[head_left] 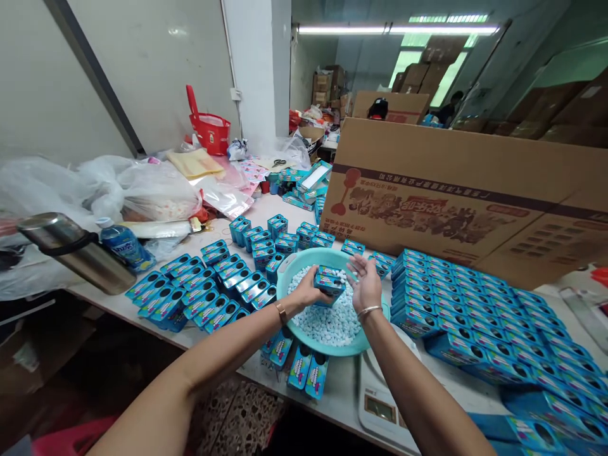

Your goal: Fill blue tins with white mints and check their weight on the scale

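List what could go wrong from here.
The left hand holds blue boxes over a basin of white pieces; a box might slip in.

The front boxes sit near the edge of the table; a nudge could knock them off.

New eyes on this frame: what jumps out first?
The turquoise basin of small pale pellets, mid-table, with the left hand holding blue containers over it and the open right hand beside them. Then the dense block of similar containers at right, and the big printed cardboard standing behind.
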A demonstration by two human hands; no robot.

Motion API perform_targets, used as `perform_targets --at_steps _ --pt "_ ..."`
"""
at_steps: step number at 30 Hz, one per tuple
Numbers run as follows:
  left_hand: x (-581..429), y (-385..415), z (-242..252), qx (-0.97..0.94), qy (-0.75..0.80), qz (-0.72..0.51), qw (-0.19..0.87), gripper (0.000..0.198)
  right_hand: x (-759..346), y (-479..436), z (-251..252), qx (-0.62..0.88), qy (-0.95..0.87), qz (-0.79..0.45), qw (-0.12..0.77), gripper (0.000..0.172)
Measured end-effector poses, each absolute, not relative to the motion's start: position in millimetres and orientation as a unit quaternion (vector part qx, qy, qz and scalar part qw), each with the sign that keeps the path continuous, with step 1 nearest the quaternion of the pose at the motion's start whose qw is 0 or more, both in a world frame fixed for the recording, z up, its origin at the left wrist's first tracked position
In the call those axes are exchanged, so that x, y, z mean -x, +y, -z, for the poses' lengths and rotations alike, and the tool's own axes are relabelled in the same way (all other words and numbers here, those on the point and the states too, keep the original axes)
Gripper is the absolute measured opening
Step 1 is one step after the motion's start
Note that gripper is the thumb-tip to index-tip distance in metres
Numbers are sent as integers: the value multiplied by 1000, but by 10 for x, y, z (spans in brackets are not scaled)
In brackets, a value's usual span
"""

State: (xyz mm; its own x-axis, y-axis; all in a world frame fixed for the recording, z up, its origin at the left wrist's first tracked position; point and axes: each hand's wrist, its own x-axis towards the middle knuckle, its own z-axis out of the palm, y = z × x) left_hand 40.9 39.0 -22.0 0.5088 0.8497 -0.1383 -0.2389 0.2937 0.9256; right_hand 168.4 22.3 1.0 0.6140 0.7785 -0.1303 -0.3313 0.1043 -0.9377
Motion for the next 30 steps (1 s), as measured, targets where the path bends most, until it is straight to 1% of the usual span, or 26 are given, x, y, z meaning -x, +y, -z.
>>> perform_targets --at_steps 3,6,11,14,17,21,23,28,30 --pt "-399 366 142 -475 332 -357 733 88 -1709 241 -6 552 -222 -371 713 56" --pt "-386 349 54 -483 321 -360 731 86 -1727 268 -3 545 -221 -370 719 62" --pt "-372 329 3 -488 302 -357 737 87 -1733 229 40 551 -254 -400 687 67" --pt "-353 332 5 -498 304 -362 727 86 -1730 179 56 549 -271 -392 686 65" --pt "-323 317 -23 -510 304 -351 724 87 -1729 127 30 533 -283 -435 668 64" --pt "-297 228 -86 -513 295 -331 735 92 -1685 -11 -73 536 -293 -384 693 63" --pt "-284 175 -102 -523 296 -322 732 95 -1629 -111 -124 535 -305 -395 682 63" --pt "-95 152 -135 -624 275 -286 673 90 -1634 -219 -91 518 -317 -427 669 62" --pt "50 191 -183 -670 268 -271 637 87 -1752 -180 7 545 -348 -415 640 60"
